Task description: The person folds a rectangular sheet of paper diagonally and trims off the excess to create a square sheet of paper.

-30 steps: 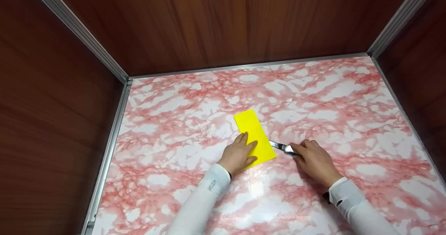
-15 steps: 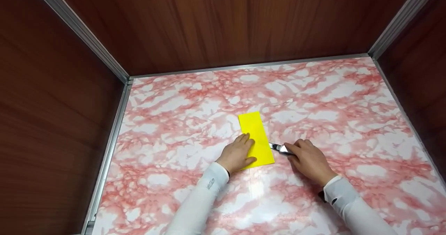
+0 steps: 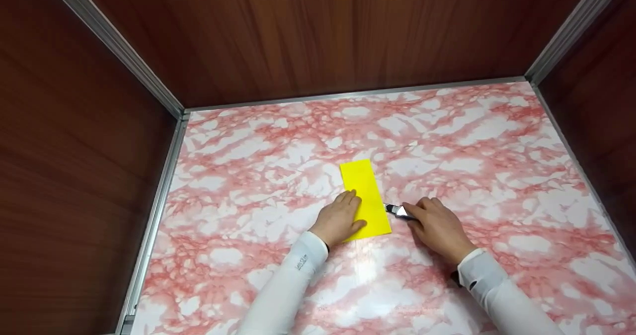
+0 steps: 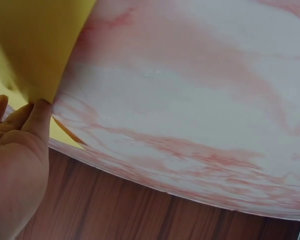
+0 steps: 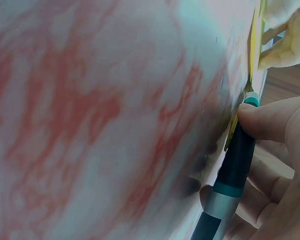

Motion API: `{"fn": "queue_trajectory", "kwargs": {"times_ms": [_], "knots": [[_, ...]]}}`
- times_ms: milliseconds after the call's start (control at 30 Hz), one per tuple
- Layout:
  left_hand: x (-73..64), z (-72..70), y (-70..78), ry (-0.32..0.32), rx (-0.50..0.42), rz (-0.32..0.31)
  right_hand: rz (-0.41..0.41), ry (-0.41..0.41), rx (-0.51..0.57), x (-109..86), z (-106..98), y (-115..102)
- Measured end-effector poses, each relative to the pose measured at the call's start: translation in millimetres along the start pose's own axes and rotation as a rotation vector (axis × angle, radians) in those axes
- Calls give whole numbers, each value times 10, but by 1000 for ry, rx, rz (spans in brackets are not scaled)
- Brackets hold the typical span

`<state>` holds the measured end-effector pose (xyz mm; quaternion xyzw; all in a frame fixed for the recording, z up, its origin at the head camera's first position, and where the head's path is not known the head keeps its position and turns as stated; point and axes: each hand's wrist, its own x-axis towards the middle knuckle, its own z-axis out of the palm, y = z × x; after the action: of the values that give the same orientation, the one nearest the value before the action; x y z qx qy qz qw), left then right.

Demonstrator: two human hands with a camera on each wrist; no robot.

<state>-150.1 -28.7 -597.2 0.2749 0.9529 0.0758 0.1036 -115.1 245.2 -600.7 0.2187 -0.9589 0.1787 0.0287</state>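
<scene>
A narrow yellow sheet of folded paper (image 3: 366,196) lies near the middle of the marbled table. My left hand (image 3: 335,218) rests on its left side, pressing it down with fingers and thumb. In the left wrist view one layer of the yellow paper (image 4: 40,45) stands raised beside that hand's thumb. My right hand (image 3: 439,228) grips a utility knife (image 3: 403,212) from the right. Its dark handle (image 5: 237,155) has green bands and a silver part in the right wrist view. The knife's front end meets the paper's right edge, and most of the blade is hidden there.
The red-and-white marbled table top (image 3: 238,166) spreads around both hands. Dark wood panels (image 3: 318,37) enclose it at the back, left and right, with metal strips (image 3: 154,215) along the edges. A small white scrap (image 3: 412,142) lies towards the back.
The paper has turned a little and its far end has shifted right. The right hand has moved slightly left, and less of the blade shows beside the paper.
</scene>
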Motion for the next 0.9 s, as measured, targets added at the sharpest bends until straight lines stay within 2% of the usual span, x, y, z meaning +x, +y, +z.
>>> {"fn": "queue_trajectory", "kwargs": {"times_ms": [233,467,900], "knots": [[18,-4,66,15,66,-36,-4,-5,-2,13,-5,-1],[16,-7,81,-2,32,-81,-19,-9,-19,15,-7,-6],[53,-25,94,-40,63,-87,-19,43,-21,36,16,20]]}}
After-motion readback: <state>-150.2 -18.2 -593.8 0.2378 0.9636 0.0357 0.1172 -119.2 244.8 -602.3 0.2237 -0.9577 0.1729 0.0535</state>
